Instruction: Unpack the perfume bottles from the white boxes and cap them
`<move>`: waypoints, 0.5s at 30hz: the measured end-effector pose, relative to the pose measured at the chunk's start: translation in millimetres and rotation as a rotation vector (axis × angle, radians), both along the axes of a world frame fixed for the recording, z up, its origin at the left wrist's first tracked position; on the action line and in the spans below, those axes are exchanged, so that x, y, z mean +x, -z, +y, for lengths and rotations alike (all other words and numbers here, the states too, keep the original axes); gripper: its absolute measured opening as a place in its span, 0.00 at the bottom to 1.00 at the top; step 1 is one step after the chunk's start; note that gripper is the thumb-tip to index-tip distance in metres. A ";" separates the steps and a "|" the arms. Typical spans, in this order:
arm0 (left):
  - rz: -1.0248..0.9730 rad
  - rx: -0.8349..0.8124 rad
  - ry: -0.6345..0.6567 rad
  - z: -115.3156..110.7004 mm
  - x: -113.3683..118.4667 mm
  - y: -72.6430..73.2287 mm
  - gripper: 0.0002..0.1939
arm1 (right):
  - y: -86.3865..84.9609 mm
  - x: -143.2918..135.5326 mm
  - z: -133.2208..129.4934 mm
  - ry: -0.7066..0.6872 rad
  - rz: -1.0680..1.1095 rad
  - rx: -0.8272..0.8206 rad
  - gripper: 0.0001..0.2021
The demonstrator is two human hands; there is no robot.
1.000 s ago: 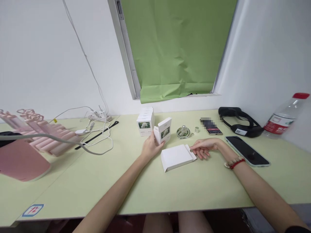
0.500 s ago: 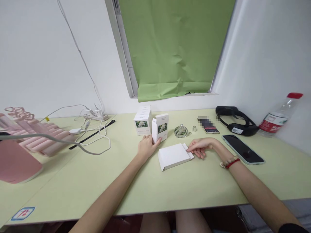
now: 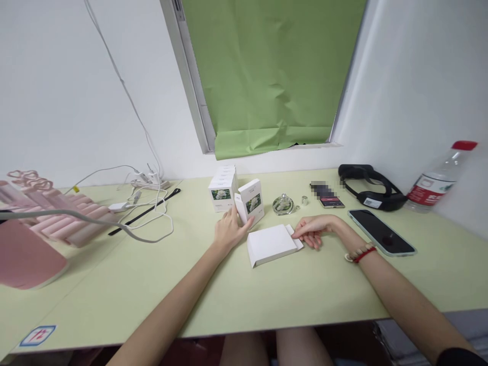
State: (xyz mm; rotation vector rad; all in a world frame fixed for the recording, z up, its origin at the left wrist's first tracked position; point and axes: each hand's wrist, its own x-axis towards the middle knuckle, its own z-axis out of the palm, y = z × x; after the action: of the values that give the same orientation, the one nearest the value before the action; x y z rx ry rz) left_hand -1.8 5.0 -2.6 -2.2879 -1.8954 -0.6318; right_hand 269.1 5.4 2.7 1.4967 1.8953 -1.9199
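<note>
My left hand (image 3: 231, 229) grips the lower part of a small white box (image 3: 250, 204) with a white-flower picture, its thumb at the front. That box leans to the left, beside a row of similar white boxes (image 3: 223, 188). Flat on the table in front lies a plain white box (image 3: 272, 245) with flaps at its right end. My right hand (image 3: 313, 230) rests there, thumb and fingers closed on the flap. Behind the boxes stands a clear glass perfume bottle (image 3: 283, 205), with a small silver cap (image 3: 304, 200) to its right.
On the right are two phones (image 3: 381, 232) (image 3: 330, 198), a black headset (image 3: 381, 202) and a red-capped water bottle (image 3: 430, 185). To the left lie white cables (image 3: 168, 218), a power strip (image 3: 150, 184) and pink rolls (image 3: 84, 223). The table's front edge (image 3: 282, 325) runs below.
The flower-picture box in my left hand has tilted to the left, towards the row of boxes. My right hand stays at the flap of the plain box.
</note>
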 end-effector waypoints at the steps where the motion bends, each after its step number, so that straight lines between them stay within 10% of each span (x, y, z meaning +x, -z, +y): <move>1: -0.029 0.020 0.005 0.0 -0.1 0.0 0.26 | 0.4 0.2 0.6 -0.003 -0.001 0.001 0.23; 15: 0.120 -0.156 -0.058 34.8 21.3 6.3 0.24 | -2.0 -6.5 1.0 0.010 -0.019 0.035 0.24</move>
State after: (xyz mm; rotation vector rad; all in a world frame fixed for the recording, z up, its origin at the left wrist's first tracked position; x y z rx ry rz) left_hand 19.5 39.8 -8.9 -2.2924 -2.0106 -0.3423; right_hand 262.6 6.4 4.7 1.5313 1.9270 -1.8790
